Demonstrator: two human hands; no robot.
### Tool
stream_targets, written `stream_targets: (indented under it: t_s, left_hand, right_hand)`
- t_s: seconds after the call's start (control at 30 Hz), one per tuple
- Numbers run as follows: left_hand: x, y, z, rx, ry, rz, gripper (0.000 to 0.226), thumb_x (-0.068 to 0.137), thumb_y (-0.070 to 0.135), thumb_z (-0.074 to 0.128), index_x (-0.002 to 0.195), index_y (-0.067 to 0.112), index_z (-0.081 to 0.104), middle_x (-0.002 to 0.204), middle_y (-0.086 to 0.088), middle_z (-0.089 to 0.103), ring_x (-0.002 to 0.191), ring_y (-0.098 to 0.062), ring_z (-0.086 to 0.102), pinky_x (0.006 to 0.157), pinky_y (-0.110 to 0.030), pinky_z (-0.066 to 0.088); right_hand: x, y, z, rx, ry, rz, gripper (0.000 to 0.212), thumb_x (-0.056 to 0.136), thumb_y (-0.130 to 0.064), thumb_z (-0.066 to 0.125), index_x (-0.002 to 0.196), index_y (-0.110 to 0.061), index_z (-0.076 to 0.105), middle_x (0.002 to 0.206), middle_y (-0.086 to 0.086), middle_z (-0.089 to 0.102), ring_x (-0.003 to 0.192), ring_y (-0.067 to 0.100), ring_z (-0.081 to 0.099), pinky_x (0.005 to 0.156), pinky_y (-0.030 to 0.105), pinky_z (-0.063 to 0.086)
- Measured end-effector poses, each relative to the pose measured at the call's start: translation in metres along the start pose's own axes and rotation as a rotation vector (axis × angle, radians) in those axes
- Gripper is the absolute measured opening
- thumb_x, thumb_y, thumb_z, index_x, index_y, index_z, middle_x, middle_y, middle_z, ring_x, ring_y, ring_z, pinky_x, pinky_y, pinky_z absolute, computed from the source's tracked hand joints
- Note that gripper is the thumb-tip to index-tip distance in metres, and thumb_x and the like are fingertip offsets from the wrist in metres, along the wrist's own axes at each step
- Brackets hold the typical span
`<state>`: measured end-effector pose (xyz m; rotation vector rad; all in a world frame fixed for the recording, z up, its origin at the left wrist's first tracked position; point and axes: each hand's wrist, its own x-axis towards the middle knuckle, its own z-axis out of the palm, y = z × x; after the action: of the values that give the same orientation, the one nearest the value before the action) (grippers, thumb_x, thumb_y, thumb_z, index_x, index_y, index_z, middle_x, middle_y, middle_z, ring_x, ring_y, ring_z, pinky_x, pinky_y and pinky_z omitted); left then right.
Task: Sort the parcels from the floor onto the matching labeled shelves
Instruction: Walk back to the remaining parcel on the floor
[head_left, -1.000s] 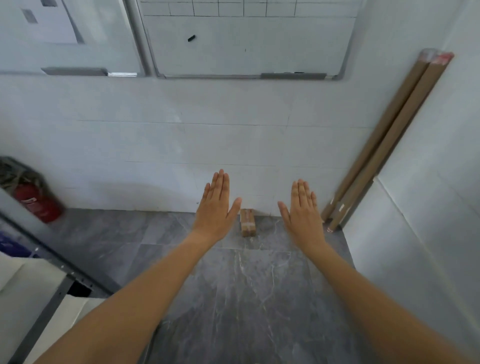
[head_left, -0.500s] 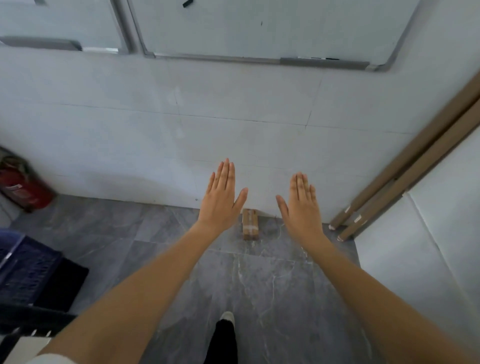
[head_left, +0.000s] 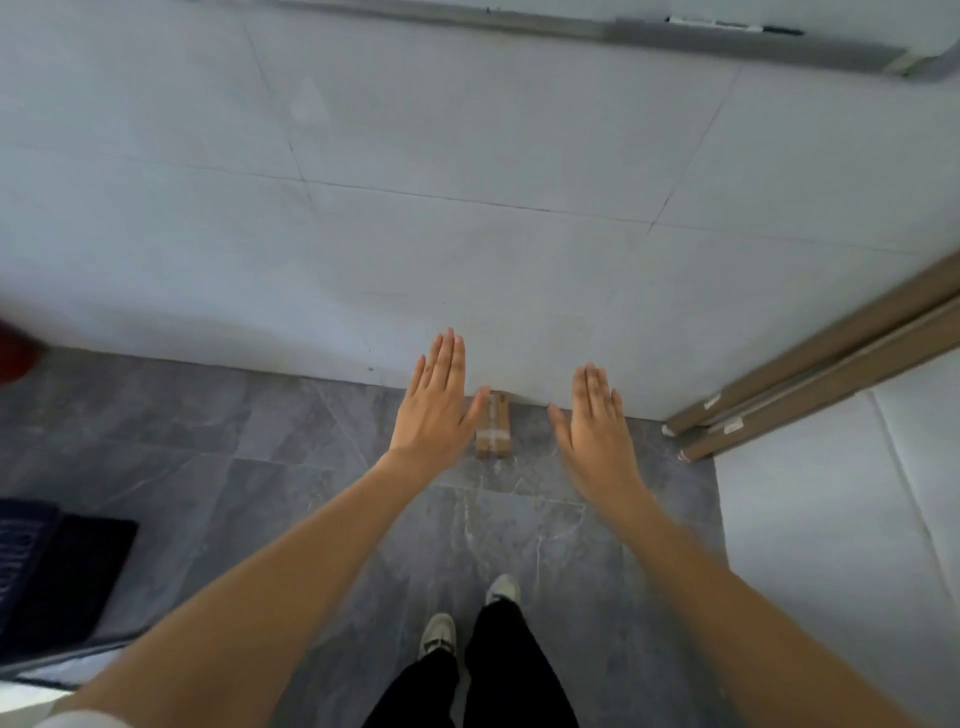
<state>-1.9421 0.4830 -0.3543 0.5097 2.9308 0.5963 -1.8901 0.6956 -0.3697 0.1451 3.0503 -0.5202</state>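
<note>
A small brown cardboard parcel (head_left: 493, 427) with clear tape across it lies on the grey floor against the white wall. My left hand (head_left: 436, 402) is stretched out flat just left of the parcel, its thumb overlapping the parcel's left edge in view. My right hand (head_left: 595, 415) is held flat to the right of it, a gap apart. Both hands are open, palms down, holding nothing. No shelves are in view.
Long brown cardboard tubes (head_left: 810, 364) lean in the right corner. A white panel (head_left: 841, 519) stands at the right. A dark blue crate (head_left: 21, 561) and black mat sit at the left, a red object (head_left: 15, 353) beyond. My shoes (head_left: 467, 618) are below.
The view has tilted down and closed in on the wall; the parcel looks nearer, my feet have come into view, and both hands stay flat on either side of the parcel.
</note>
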Motion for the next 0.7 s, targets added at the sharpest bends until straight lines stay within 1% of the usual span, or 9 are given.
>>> stream_targets:
  t_s: [0.07, 0.13, 0.2, 0.27, 0.33, 0.4, 0.53, 0.6, 0.7]
  left_hand:
    - [0.022, -0.003, 0.016, -0.004, -0.029, -0.019, 0.089, 0.092, 0.062, -0.002, 0.16, 0.005, -0.007, 0.17, -0.01, -0.011, 0.157, -0.018, -0.012, 0.126, -0.032, -0.011]
    - [0.044, -0.008, 0.03, -0.007, -0.054, -0.044, 0.082, 0.099, 0.059, 0.008, 0.16, 0.005, -0.008, 0.17, -0.009, -0.013, 0.157, -0.018, -0.014, 0.126, -0.032, -0.011]
    - [0.065, -0.013, 0.045, -0.026, -0.091, -0.089, 0.078, 0.103, 0.054, 0.015, 0.16, 0.006, -0.009, 0.17, -0.009, -0.014, 0.156, -0.017, -0.015, 0.126, -0.031, -0.012]
    - [0.083, -0.02, 0.061, -0.04, -0.114, -0.115, 0.08, 0.101, 0.057, 0.011, 0.16, 0.006, -0.01, 0.17, -0.008, -0.014, 0.156, -0.015, -0.016, 0.126, -0.03, -0.013]
    - [0.102, -0.028, 0.08, -0.054, -0.129, -0.13, 0.081, 0.101, 0.058, 0.011, 0.16, 0.007, -0.01, 0.17, -0.008, -0.014, 0.155, -0.014, -0.017, 0.125, -0.03, -0.013]
    - [0.119, -0.041, 0.102, -0.076, -0.146, -0.159, 0.075, 0.107, 0.05, 0.021, 0.16, 0.007, -0.01, 0.17, -0.007, -0.015, 0.155, -0.013, -0.017, 0.124, -0.028, -0.014]
    - [0.158, -0.071, 0.159, -0.132, -0.212, -0.203, 0.072, 0.108, 0.044, 0.025, 0.16, 0.007, -0.009, 0.17, -0.007, -0.015, 0.156, -0.014, -0.016, 0.125, -0.029, -0.013]
    - [0.179, -0.093, 0.199, -0.184, -0.232, -0.239, 0.072, 0.108, 0.043, 0.026, 0.16, 0.007, -0.008, 0.17, -0.007, -0.013, 0.156, -0.014, -0.015, 0.126, -0.03, -0.011]
    - [0.21, -0.13, 0.273, -0.303, -0.273, -0.313, 0.07, 0.109, 0.043, 0.027, 0.16, 0.009, -0.007, 0.171, -0.004, -0.011, 0.156, -0.013, -0.013, 0.122, -0.025, -0.011]
  right_hand:
    - [0.028, 0.012, 0.013, 0.005, -0.04, -0.008, 0.095, 0.09, -0.061, -0.002, 0.16, 0.002, 0.012, 0.17, 0.018, 0.009, 0.158, 0.028, 0.005, 0.124, 0.035, -0.005]
    - [0.055, 0.022, 0.028, 0.014, -0.086, -0.022, 0.097, 0.087, -0.061, -0.006, 0.16, 0.001, 0.009, 0.17, 0.017, 0.007, 0.159, 0.027, 0.003, 0.124, 0.034, -0.007]
    - [0.077, 0.033, 0.04, 0.022, -0.148, -0.029, 0.096, 0.088, -0.061, -0.005, 0.16, 0.0, 0.007, 0.17, 0.017, 0.004, 0.159, 0.027, 0.002, 0.123, 0.033, -0.009]
    - [0.099, 0.046, 0.056, 0.014, -0.186, -0.026, 0.09, 0.093, -0.059, -0.001, 0.16, 0.0, 0.006, 0.171, 0.015, 0.004, 0.159, 0.025, 0.001, 0.122, 0.031, -0.011]
    - [0.119, 0.06, 0.075, 0.019, -0.213, -0.025, 0.094, 0.089, -0.062, -0.004, 0.16, -0.001, 0.008, 0.17, 0.015, 0.007, 0.159, 0.025, 0.004, 0.119, 0.028, -0.012]
    - [0.138, 0.073, 0.097, 0.044, -0.244, -0.011, 0.098, 0.086, -0.062, -0.006, 0.16, -0.001, 0.012, 0.17, 0.016, 0.01, 0.159, 0.026, 0.007, 0.118, 0.026, -0.013]
    - [0.178, 0.104, 0.152, 0.109, -0.306, 0.047, 0.078, 0.099, -0.049, 0.018, 0.16, -0.001, 0.016, 0.169, 0.016, 0.013, 0.158, 0.025, 0.009, 0.117, 0.022, -0.012]
    - [0.2, 0.123, 0.19, 0.127, -0.324, 0.068, 0.069, 0.106, -0.042, 0.025, 0.16, -0.001, 0.017, 0.17, 0.015, 0.013, 0.158, 0.024, 0.009, 0.116, 0.02, -0.011]
    - [0.227, 0.155, 0.26, 0.185, -0.355, 0.118, 0.06, 0.11, -0.033, 0.032, 0.16, -0.003, 0.019, 0.17, 0.012, 0.015, 0.158, 0.022, 0.011, 0.118, 0.02, -0.003]
